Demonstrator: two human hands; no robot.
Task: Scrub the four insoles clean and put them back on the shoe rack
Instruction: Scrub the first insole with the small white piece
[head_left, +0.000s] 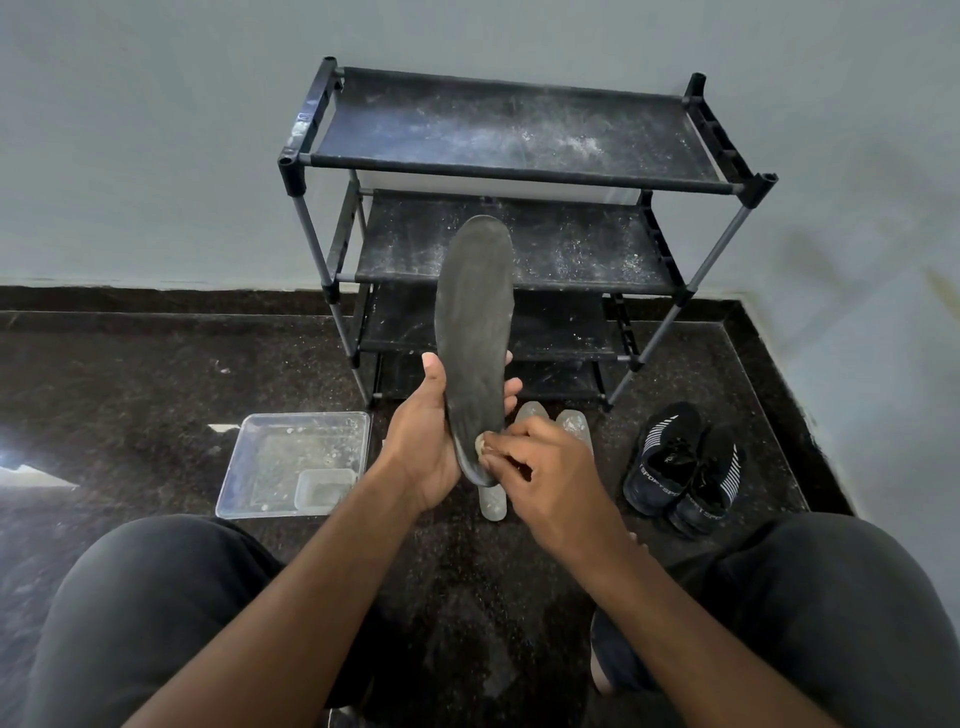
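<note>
upright, left hand (423, 441) grips matte elongated insole (475, 322).

Dark insole (475, 332) in left hand (421, 441).

insole (475, 322): matt, dusty | tray (244, 467): clear plastic | floor (130, 395): glossy speckled stone

Head view, downward, near hands (483, 457)
</note>
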